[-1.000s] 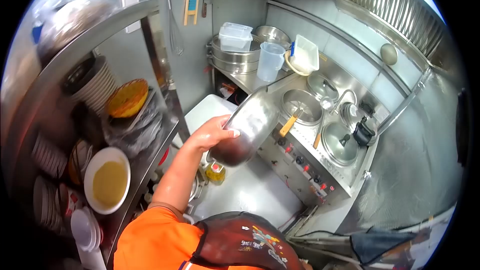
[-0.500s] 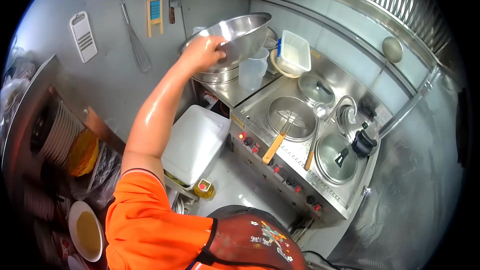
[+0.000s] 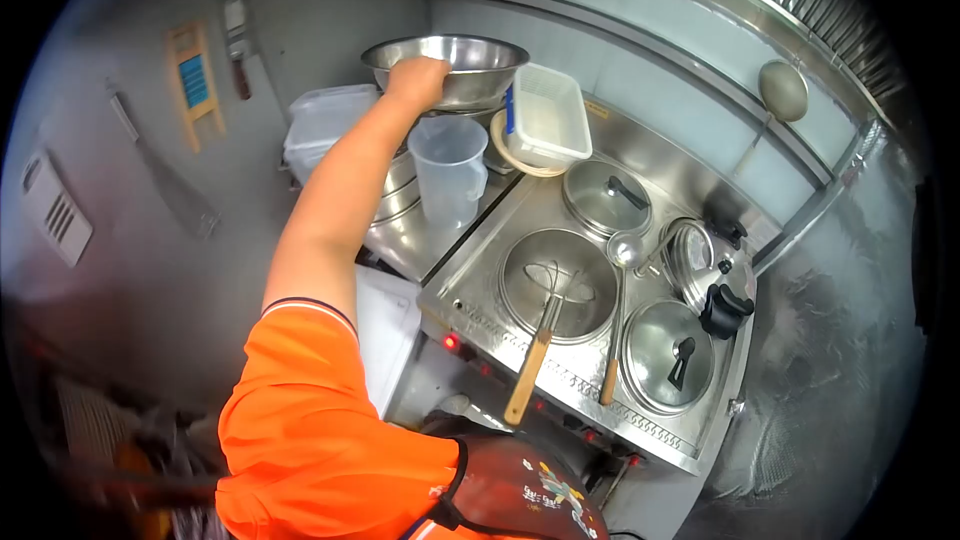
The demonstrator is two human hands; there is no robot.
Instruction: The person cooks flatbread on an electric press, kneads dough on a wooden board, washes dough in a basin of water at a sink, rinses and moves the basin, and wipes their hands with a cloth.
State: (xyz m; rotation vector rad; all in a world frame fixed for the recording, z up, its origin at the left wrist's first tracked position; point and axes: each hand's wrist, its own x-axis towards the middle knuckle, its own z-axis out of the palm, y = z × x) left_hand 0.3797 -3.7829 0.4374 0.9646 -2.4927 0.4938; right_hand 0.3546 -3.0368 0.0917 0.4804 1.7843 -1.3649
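Note:
My left hand (image 3: 418,82) is closed on the near rim of a wide stainless steel mixing bowl (image 3: 480,80). The bowl sits level at the back of the counter, above a clear plastic measuring jug (image 3: 448,170); what lies beneath it is mostly hidden. Touching or very near its right side is a white plastic tub (image 3: 550,120) with a blue clip. Under my forearm are round metal pans (image 3: 397,195), partly covered. My right hand is out of view.
Right of the counter stands a cooker with a wire strainer (image 3: 540,340) across an open pot (image 3: 590,315), a ladle (image 3: 625,250) and lidded pots (image 3: 670,355). A clear plastic container (image 3: 325,125) is by the wall. A large ladle (image 3: 782,92) hangs at upper right.
My left hand has brought the bowl from a tilted position over the counter to a level one farther back. The view has swung right, and the jug now shows more fully.

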